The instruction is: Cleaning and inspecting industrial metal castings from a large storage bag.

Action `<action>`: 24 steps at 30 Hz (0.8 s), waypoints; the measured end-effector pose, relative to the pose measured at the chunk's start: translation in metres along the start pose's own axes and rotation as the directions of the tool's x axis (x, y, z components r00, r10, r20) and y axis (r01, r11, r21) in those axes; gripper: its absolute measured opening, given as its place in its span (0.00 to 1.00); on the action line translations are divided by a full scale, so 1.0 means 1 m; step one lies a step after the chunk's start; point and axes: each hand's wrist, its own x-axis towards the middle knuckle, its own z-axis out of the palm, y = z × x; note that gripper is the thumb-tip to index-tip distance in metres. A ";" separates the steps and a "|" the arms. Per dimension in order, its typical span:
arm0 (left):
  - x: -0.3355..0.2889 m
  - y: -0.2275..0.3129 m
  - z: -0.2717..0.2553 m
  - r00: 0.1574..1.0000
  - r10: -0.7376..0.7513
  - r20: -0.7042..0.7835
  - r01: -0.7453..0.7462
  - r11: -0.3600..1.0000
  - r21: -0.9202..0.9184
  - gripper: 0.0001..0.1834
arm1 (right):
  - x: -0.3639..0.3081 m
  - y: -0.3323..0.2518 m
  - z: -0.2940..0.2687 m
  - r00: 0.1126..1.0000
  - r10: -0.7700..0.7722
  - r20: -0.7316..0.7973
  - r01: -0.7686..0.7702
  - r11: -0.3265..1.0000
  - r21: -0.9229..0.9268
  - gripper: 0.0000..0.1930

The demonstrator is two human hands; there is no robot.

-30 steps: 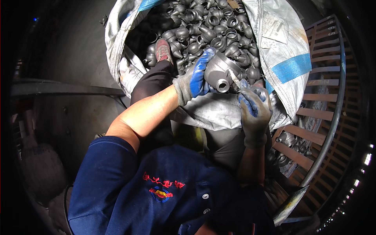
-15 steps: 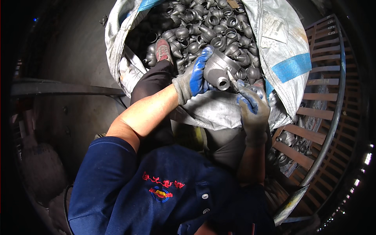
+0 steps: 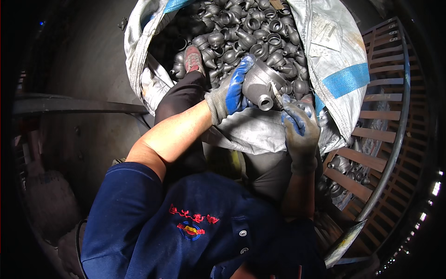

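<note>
A grey, bell-shaped metal casting [image 3: 258,86] with a short round spout is tilted in front of me, above the opening of a big white sack [image 3: 339,56]. My left hand [image 3: 236,87], in a grey glove with a blue coating, is closed around its left side. On the other side, my right hand [image 3: 299,120], gloved the same way, is closed on a slim pointed tool [image 3: 276,92]. Its tip meets the casting's wall near the spout. The tool's handle is hidden in my fingers, and its exact kind cannot be made out.
Many smaller grey castings [image 3: 232,32] fill the sack. My red shoe [image 3: 193,59] rests among them at the left. A slatted metal cage [image 3: 378,136] with a curved rail stands at the right, with more castings [image 3: 341,163] inside. A dark bar [image 3: 79,105] runs along the left.
The casting has tilted slightly in my left hand, its spout moving a little lower. The tool tip stays against its wall, and both hands are nearly still.
</note>
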 end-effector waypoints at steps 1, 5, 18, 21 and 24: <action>-0.002 0.001 0.002 1.000 0.001 -0.001 -0.001 1.000 0.000 0.29 | 0.001 -0.001 -0.001 1.000 0.000 0.001 0.000 1.000 0.001 0.11; -0.003 0.000 0.004 0.998 0.060 0.001 -0.060 0.997 0.051 0.27 | 0.006 -0.006 -0.007 0.998 -0.012 0.061 0.013 1.000 -0.016 0.10; 0.010 -0.005 -0.014 0.998 -0.020 0.056 0.023 0.998 -0.055 0.26 | 0.010 -0.006 -0.030 0.813 0.522 0.256 -0.568 0.616 0.546 0.13; 0.006 -0.003 -0.015 0.996 -0.062 0.070 0.066 0.996 -0.064 0.27 | 0.013 -0.014 -0.028 0.808 0.519 0.279 -0.569 0.565 0.598 0.14; 0.004 -0.003 -0.005 0.998 -0.030 0.060 0.036 0.995 -0.098 0.28 | 0.007 -0.003 -0.020 0.831 0.499 0.246 -0.546 0.648 0.531 0.13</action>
